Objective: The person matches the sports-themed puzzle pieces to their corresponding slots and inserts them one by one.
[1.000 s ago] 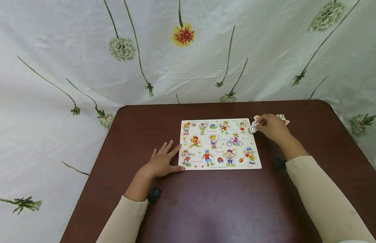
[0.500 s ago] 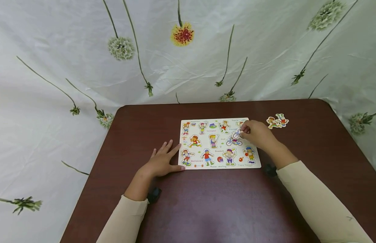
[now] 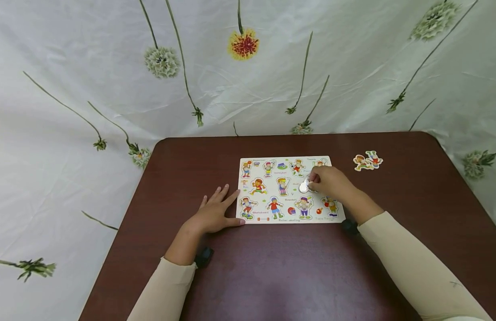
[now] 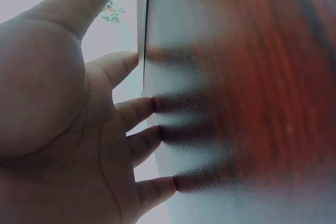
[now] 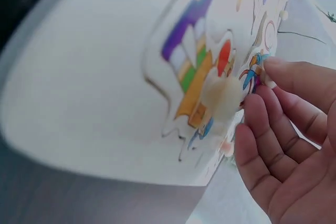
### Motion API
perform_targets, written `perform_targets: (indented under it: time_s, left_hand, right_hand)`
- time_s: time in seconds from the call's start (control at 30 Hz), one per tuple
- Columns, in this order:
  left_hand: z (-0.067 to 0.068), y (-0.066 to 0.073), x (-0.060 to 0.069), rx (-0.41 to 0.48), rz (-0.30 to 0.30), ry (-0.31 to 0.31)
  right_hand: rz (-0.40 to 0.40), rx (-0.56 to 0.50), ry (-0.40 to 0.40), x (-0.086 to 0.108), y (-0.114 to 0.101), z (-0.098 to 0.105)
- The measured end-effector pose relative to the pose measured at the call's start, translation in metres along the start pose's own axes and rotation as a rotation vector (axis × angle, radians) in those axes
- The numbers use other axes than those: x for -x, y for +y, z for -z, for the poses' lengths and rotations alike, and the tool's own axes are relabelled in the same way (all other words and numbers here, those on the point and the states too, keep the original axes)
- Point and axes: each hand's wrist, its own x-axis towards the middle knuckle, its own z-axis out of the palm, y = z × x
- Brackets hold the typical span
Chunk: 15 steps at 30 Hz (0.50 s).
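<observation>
A white puzzle board (image 3: pixel 272 199) printed with sports figures lies on the dark table. My left hand (image 3: pixel 214 215) rests with fingers spread at its left side, thumb and forefinger touching the edge; in the left wrist view the fingertips press the tabletop beside the board's thin edge (image 4: pixel 142 30). Over the right part of the board, my right hand (image 3: pixel 332 183) pinches a small puzzle piece (image 3: pixel 304 186) at the bicycle picture. Glare whitens the piece's face, and the fingers hide part of it. In the right wrist view, thumb and fingertips meet beside a knobbed figure (image 5: pixel 194 90).
Two loose puzzle pieces, a running figure (image 3: pixel 362 163) and an upside-down figure (image 3: pixel 374 159), lie touching or overlapping on the table right of the board. Behind the table (image 3: pixel 199 149) hangs a white flower-patterned cloth (image 3: pixel 268 93).
My right hand has carried the puzzle piece left from beside the loose pieces onto the board, down to the bicycle picture, and the piece has turned. My left hand has stayed in place.
</observation>
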Motion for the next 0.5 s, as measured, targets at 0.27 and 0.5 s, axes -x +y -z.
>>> perform_targets:
  time_s: [0.27, 0.5]
  left_hand:
    - [0.0000, 0.0008, 0.0000, 0.007, -0.006, 0.001]
    - [-0.0002, 0.0007, 0.0003, 0.003, 0.006, -0.003]
  right_hand:
    - [0.004, 0.015, -0.052, -0.0053, 0.0007, -0.0024]
    - [-0.001, -0.010, -0.061, -0.0077, 0.0023, -0.0039]
